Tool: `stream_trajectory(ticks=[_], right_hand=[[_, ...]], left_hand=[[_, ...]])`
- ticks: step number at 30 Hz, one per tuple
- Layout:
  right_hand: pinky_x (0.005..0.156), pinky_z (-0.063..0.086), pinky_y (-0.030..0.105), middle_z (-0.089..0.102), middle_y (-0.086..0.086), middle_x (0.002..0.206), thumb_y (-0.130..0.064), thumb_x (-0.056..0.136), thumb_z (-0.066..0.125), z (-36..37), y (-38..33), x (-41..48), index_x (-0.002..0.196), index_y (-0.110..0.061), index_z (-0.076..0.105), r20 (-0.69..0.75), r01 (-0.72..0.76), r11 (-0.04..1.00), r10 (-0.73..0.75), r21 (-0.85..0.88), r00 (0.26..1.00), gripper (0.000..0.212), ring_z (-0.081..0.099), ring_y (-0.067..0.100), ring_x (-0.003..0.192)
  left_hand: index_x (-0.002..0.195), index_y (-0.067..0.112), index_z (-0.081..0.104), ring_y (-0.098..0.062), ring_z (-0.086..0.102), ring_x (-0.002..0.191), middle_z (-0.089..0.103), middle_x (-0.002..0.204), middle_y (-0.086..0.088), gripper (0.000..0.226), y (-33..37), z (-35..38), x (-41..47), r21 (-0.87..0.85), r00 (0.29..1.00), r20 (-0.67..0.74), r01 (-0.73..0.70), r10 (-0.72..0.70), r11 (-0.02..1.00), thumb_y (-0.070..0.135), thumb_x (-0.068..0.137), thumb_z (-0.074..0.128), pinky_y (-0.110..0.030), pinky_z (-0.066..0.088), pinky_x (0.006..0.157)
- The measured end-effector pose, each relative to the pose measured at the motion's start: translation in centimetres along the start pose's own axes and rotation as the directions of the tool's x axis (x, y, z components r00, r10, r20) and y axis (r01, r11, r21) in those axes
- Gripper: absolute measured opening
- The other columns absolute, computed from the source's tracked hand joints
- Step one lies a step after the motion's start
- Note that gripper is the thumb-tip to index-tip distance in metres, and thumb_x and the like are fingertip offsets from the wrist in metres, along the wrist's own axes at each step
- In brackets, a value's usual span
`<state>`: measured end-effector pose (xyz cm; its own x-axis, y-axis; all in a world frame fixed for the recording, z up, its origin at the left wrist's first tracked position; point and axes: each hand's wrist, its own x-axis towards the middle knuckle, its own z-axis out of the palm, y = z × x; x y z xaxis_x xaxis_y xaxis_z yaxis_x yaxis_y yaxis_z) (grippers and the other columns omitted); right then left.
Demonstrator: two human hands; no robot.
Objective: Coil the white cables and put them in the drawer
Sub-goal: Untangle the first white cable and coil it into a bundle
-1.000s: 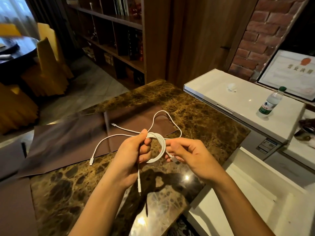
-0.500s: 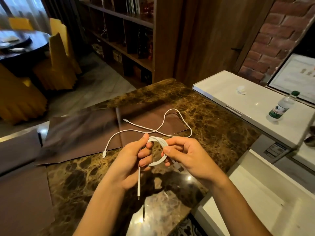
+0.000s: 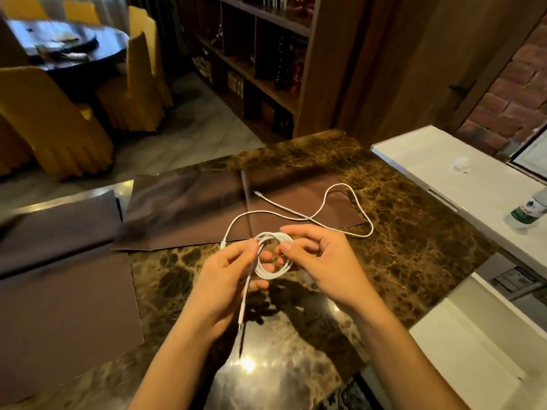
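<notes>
While the coil [image 3: 270,275] sits pinched between both hands above the counter [image 3: 414,238], the big change is the slack. The plug [image 3: 222,243] that lay way out left on the mat [image 3: 183,208] a second ago is now right beside the left hand [image 3: 225,279]. So that strand's getting reeled in, and I'd guess only a wrap or two is left on it.

The right hand [image 3: 322,261] has also hopped from the coil's lower side up to its top, thumb and forefinger pinching the loops there. The left hand pinches the opposite side, other fingers curled behind. A short tail [image 3: 242,309] hangs down from the coil. A long loop [image 3: 367,229] still lies across mat and counter, ending in another plug [image 3: 257,193].

Hard bits: I can't tell if that loop is the same cable or a second one, since the strands cross and vanish behind fingers. The number of wraps is a blur too. The white box [image 3: 473,359] lower right could be the drawer, but the frame cuts it off, so not sure.
</notes>
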<state>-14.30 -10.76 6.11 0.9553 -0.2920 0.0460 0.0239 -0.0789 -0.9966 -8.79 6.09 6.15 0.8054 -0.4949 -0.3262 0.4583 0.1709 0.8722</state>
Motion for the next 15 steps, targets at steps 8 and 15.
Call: stream_trajectory(ticks=[8,15], right_hand=[[0.079,0.060,0.041,0.079,0.008,0.087,-0.014,0.087,0.076,5.9,2.4,2.5,0.103,-0.012,0.078,0.044,0.017,0.973,-0.007,-0.230,0.999,0.016,0.072,0.014,0.079],[0.081,0.056,0.020,0.078,-0.014,0.095,-0.030,0.091,0.070,11.7,4.3,3.8,0.106,-0.025,0.080,0.153,0.122,0.858,-0.052,-0.499,0.987,0.018,0.071,-0.002,0.087]], left_hand=[[0.114,0.016,0.073,-0.022,0.077,0.087,0.080,0.094,-0.006,0.026,-0.3,-6.6,-1.0,0.200,0.933,-0.259,-0.200,0.249,0.959,0.005,0.092,0.067,-0.029,0.063,0.065],[0.112,0.033,0.077,-0.003,0.075,0.087,0.080,0.096,0.013,0.024,-1.7,-12.8,-1.0,0.562,0.855,-0.347,-0.140,0.385,0.815,0.027,0.089,0.073,-0.038,0.062,0.082]])
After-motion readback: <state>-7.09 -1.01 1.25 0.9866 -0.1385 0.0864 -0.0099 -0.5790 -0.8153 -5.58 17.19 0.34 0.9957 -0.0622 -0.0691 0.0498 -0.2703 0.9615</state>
